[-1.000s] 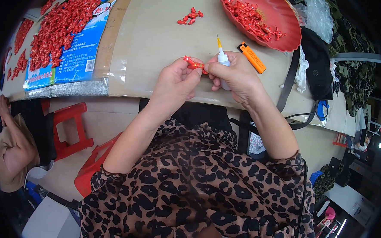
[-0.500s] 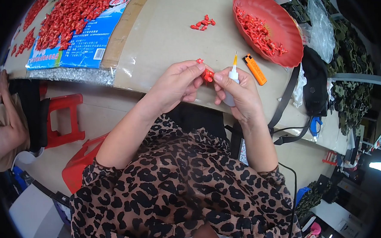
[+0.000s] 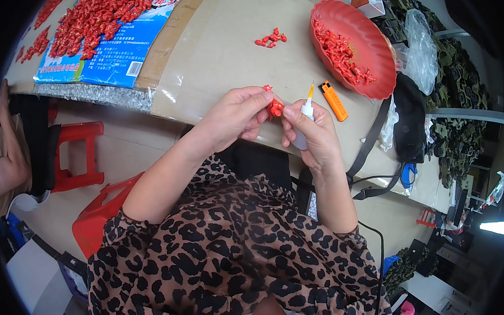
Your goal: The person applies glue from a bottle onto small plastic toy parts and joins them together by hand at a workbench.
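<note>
Between the fingertips of my left hand [image 3: 239, 113] is a small red figurine-like piece [image 3: 275, 108], pinched over the table's near edge. My right hand [image 3: 314, 130] is closed round a small white squeeze bottle [image 3: 307, 110] with a thin yellowish nozzle pointing up. Its thumb and forefinger also meet at the right side of the red piece, and I cannot tell how firmly they grip it. Beside the right hand lies an orange lighter [image 3: 333, 101]. Farther off, several small red pieces [image 3: 271, 38] form a little cluster on the table.
A red scalloped bowl [image 3: 371, 48] with many red pieces stands at the right. On the left, a big heap of them [image 3: 94, 26] covers blue printed cardboard [image 3: 104, 65]. A black bag [image 3: 409, 115] with straps lies right. Red stools [image 3: 84, 155] and another person's arm [image 3: 15, 144] show at left.
The view has shifted slightly. Both hands keep their holds, and the red piece seems turned a little, with its round end more toward me.
</note>
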Tool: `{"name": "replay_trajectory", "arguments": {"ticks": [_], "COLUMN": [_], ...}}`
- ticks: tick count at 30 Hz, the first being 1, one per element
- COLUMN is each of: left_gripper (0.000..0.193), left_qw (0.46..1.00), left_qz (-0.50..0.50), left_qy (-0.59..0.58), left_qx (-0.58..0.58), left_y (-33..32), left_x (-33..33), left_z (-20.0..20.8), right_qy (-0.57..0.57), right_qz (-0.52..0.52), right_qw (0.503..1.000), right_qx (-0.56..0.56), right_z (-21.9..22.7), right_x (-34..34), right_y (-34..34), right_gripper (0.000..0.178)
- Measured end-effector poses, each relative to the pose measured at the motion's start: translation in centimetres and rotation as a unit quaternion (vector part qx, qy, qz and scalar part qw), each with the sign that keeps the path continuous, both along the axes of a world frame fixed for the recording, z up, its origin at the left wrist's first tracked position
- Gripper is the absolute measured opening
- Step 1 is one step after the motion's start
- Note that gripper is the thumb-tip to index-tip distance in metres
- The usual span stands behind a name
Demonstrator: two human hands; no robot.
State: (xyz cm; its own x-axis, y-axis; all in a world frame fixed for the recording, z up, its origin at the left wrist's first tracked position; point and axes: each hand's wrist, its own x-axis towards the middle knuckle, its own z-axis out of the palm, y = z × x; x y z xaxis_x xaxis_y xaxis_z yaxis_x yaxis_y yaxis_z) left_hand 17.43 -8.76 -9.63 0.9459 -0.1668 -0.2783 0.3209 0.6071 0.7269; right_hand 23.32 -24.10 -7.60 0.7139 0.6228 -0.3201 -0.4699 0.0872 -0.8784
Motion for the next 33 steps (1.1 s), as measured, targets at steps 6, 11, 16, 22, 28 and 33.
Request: {"name": "replay_trajectory", "arguments": {"ticks": [6,11,16,22,28,33], "left_gripper": [0.024,0.025,0.026,0.024,0.021,0.019], "left_qw": [0.999,0.991,0.955,0.747,0.61,0.631], "left_qz": [0.018,0.089,0.074,0.09,0.082,0.068], "left_qy": [-0.014,-0.019,-0.081,-0.301,-0.287,-0.312], "left_qx": [0.026,0.099,0.277,0.585,0.734,0.707], "left_y": [-0.4,-1.5,-0.1,-3.6,-4.6,-4.6], "left_x": [0.1,0.9,4.8,13.3,16.3,17.5], "left_z": [0.2,1.1,3.3,4.9,3.5,4.8], "right_qy": [-0.012,-0.024,-0.03,-0.043,-0.03,-0.014], "right_qz": [-0.017,-0.083,-0.089,-0.114,-0.089,-0.098], "right_qw": [1.0,0.994,0.983,0.981,0.979,0.98], "right_qx": [-0.012,0.062,0.156,0.152,0.178,0.172], "right_z": [0.0,-0.9,-3.0,-2.5,-3.0,-2.8], "right_x": [0.1,0.1,-0.6,-1.4,-1.2,-0.9], "right_y": [-0.4,-1.1,-0.8,-2.2,-2.0,-2.4], "right_gripper": [0.015,0.014,0.013,0.022,0.022,0.022]}}
